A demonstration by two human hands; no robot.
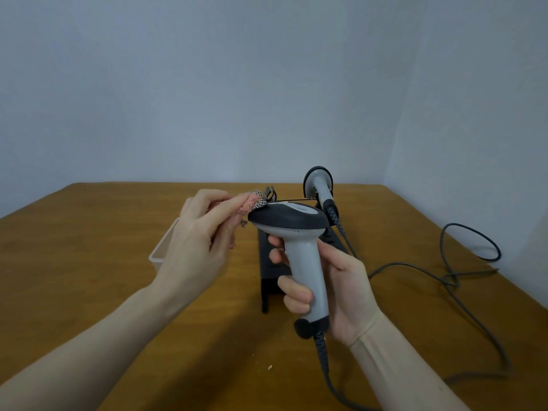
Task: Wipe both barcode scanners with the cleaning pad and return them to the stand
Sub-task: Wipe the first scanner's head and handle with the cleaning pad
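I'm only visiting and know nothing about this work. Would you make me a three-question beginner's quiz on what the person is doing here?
1. True or false: the right hand holds a scanner by its handle.
2. What does the left hand press on that scanner's head?
A. a sponge
B. a pink pad
C. a brush
3. Where is the second scanner?

Key
1. True.
2. B.
3. Behind the held one, on the black stand, its cable trailing over the table.
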